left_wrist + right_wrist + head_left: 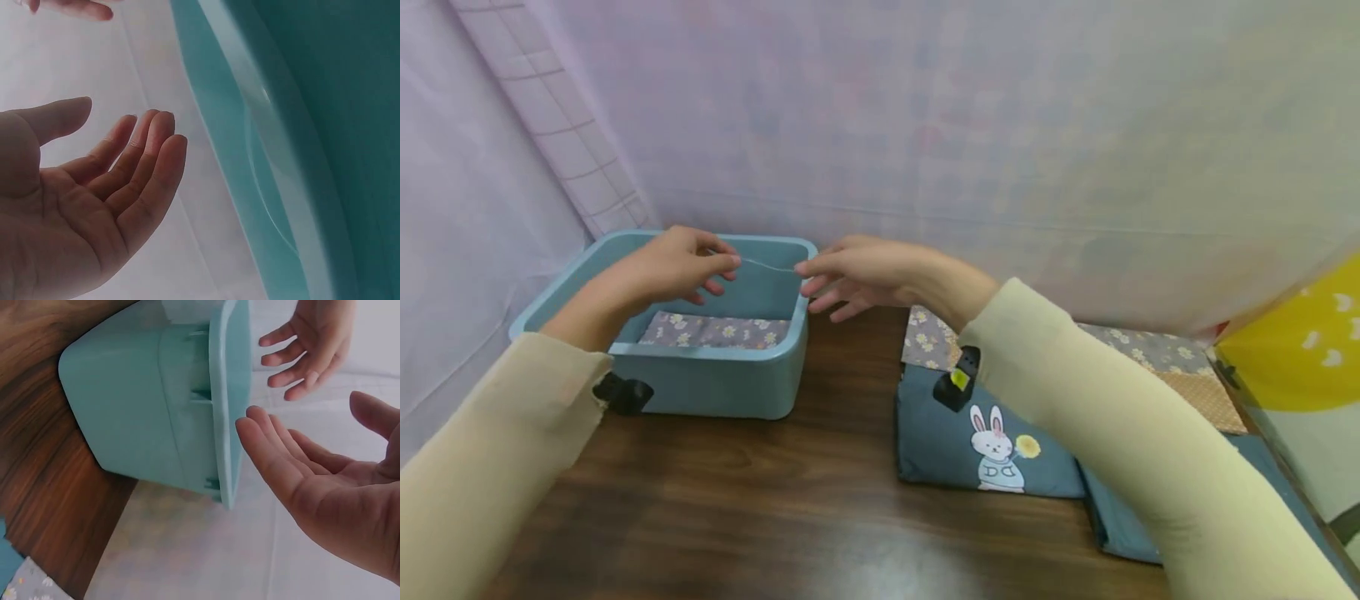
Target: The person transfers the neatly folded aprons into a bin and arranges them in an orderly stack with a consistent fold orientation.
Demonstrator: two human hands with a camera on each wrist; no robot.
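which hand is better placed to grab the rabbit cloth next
Right, probably. The right hand hovers by the bin's right rim, and the rabbit cloth lies on the table under that same arm. The left hand is over the bin, farther from the cloth.

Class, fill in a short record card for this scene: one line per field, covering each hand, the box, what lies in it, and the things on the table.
Left hand: raised above the box, fingers relaxed, thumb and forefinger near a thin thread
Right hand: at the box's right rim, fingers extended toward the thread
Box: teal plastic box, open, on the table
Box contents: floral cloth lying flat
Table: dark wooden table
Beside box: folded blue rabbit cloth to the right
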